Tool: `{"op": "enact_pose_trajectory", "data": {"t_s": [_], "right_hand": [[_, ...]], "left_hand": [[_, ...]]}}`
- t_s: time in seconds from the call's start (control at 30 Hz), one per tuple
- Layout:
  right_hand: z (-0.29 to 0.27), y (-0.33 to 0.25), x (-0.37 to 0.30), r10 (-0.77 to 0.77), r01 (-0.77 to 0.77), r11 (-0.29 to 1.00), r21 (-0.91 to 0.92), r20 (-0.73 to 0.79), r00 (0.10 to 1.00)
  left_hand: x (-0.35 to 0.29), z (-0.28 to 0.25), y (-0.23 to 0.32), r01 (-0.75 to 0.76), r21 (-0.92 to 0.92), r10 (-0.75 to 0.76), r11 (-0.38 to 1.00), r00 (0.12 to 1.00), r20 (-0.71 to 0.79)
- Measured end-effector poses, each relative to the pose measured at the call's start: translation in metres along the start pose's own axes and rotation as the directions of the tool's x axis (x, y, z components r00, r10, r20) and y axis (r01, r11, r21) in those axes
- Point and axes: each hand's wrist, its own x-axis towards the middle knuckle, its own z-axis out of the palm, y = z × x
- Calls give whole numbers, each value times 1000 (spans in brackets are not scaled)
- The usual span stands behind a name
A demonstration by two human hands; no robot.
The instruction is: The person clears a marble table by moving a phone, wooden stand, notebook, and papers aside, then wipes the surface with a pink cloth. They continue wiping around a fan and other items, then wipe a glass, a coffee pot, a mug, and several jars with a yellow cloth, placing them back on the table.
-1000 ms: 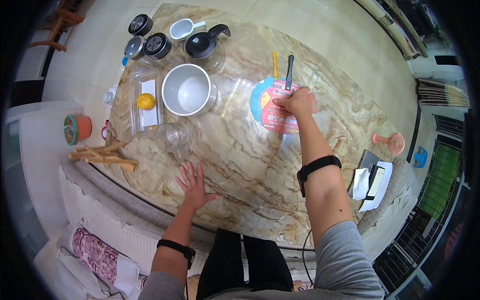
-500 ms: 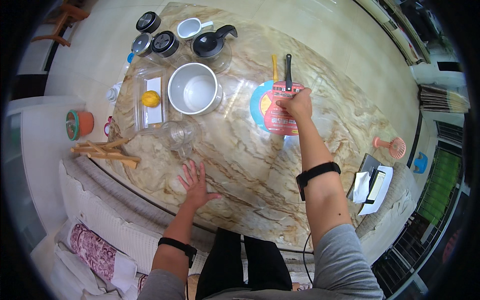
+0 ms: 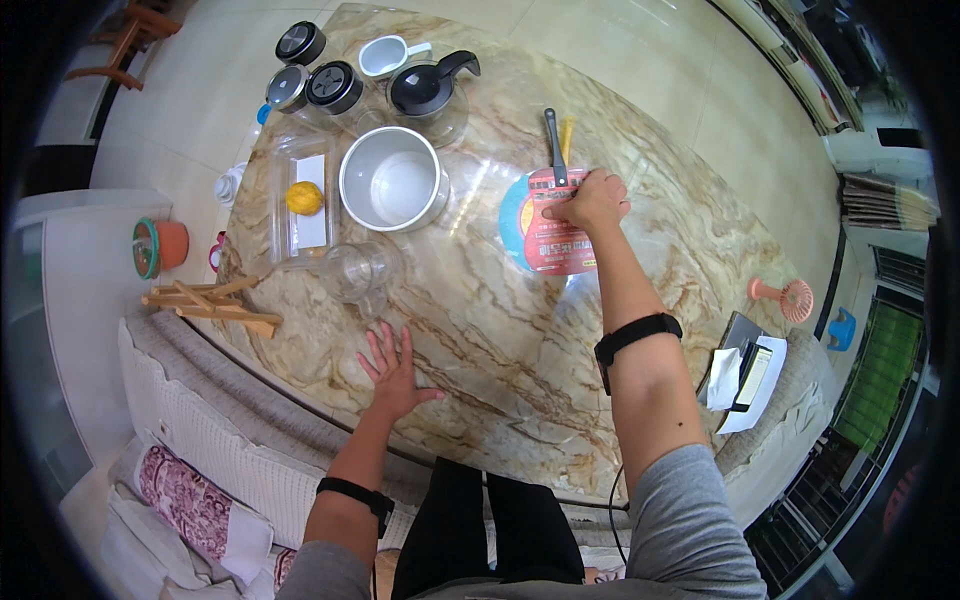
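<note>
My right hand grips a red hand fan, thumb across its face and fingers at its right edge. The fan has a black handle that points away from me. Partly hidden underneath is a blue round hand fan, whose yellow handle shows just right of the black one. My left hand lies on the marbled table near its front edge, fingers spread, holding nothing. A clear glass jug stands just beyond its fingertips.
Left of the fans stands a white pot. Beside it, a clear tray holds a yellow fruit. Several dark-lidded jars, a white cup and a black-lidded glass pot stand behind. Wooden rack left; pink fan right.
The red fan has turned with my right hand, its black handle swinging left across the yellow one, which has shifted right. My left hand has stayed in place.
</note>
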Motion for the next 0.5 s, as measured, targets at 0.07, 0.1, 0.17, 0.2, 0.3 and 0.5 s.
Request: {"op": "enact_pose_trajectory", "data": {"t_s": [0.07, 0.1, 0.17, 0.2, 0.3, 0.5], "right_hand": [[5, 9, 1, -17, 17, 998, 55, 2, 1000], [7, 17, 1, -50, 44, 989, 140, 41, 998], [16, 34, -1, -109, 76, 948, 308, 91, 990], [19, 50, -9, -194, 98, 832, 546, 121, 973], [43, 77, -45, -245, -208, 222, 953, 261, 934], [120, 55, -155, -175, -269, 209, 940, 307, 936]], "left_hand": [[0, 2, -1, -9, -20, 9, 1000, 1000, -9], [0, 3, -2, -21, -8, 21, 1000, 999, -26], [0, 6, -4, -21, -2, 21, 1000, 999, -37], [0, 7, -4, -28, 9, 29, 1000, 998, -50], [-1, 9, -6, -32, 14, 33, 999, 997, -64], [-3, 7, -2, -1, -62, -6, 998, 993, -118]]}}
